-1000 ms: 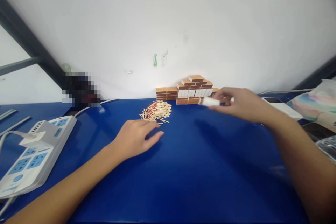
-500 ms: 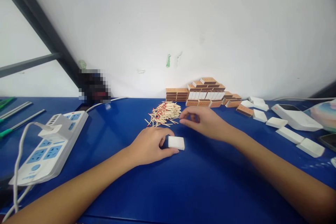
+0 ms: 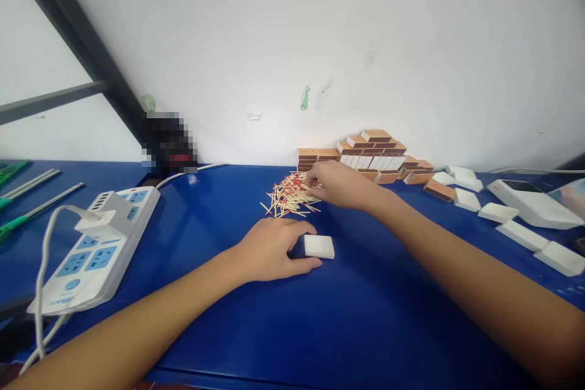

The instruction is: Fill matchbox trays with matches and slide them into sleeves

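Observation:
A small white matchbox tray (image 3: 319, 247) lies on the blue tabletop, between the thumb and forefinger of my left hand (image 3: 272, 251). Those two fingers press along its near and far sides. Beyond it is a loose heap of red-tipped matches (image 3: 290, 196). My right hand (image 3: 340, 184) reaches into the heap's right side, thumb and fingers pinched at the matches; how many it grips is hidden. Behind that hand, stacked brown matchboxes (image 3: 375, 145) stand against the wall and are partly covered by it.
A white power strip (image 3: 98, 256) with a plugged-in cable lies at the left, beside green-handled tools (image 3: 43, 207). Several white trays (image 3: 521, 235) form a line at the right, near a white device (image 3: 534, 204). A dark metal frame (image 3: 86, 42) slants up at the left.
My right hand has moved left and away from me into the match heap, and its fingers have closed there. My left hand stays at the tray. The camera view has shifted slightly.

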Motion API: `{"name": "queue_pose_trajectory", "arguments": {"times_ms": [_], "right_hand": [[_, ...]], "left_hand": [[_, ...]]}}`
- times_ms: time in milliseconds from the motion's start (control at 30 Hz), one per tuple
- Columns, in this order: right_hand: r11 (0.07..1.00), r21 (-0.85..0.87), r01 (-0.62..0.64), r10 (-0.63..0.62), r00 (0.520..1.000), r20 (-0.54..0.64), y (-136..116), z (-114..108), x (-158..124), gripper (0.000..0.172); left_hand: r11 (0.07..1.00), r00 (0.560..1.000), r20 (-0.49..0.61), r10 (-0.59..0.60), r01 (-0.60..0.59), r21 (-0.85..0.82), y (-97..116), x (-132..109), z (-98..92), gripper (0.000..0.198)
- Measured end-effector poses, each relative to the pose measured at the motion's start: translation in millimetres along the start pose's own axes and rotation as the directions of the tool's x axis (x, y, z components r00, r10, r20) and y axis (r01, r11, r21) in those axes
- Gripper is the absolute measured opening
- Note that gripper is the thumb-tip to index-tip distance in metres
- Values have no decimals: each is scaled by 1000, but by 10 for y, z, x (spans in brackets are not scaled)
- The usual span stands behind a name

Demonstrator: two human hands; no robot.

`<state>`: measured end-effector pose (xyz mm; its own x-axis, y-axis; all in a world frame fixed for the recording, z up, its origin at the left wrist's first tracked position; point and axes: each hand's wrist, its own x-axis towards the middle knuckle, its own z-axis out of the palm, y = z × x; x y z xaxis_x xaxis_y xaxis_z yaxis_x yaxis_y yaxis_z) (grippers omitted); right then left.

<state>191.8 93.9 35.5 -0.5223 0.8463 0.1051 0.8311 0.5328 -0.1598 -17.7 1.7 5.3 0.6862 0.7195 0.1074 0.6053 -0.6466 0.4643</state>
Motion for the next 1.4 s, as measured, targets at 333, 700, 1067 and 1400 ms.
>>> {"name": "queue_pose_trajectory", "arguments": {"times_ms": [333,700,1067,1400], "right_hand": [[998,-37,47,-47,999,-17,-17,64,-60,28],[990,126,59,-53,997,-49,139,-183,-723,17],[971,200,129,-140,989,41,-335,-12,-1016,19],[937,345,59,-76,996,36,-151,-24,-991,15]], "left_hand": [[999,999,42,32,-31,-35,-64,28,-39,37],[994,991,-76,-107,106,-13,-77,56,20,39],[999,996,-86,-23,26,30,-38,63,100,36],[998,996,-91,9,-3,62,-15,34,86,34]]}}
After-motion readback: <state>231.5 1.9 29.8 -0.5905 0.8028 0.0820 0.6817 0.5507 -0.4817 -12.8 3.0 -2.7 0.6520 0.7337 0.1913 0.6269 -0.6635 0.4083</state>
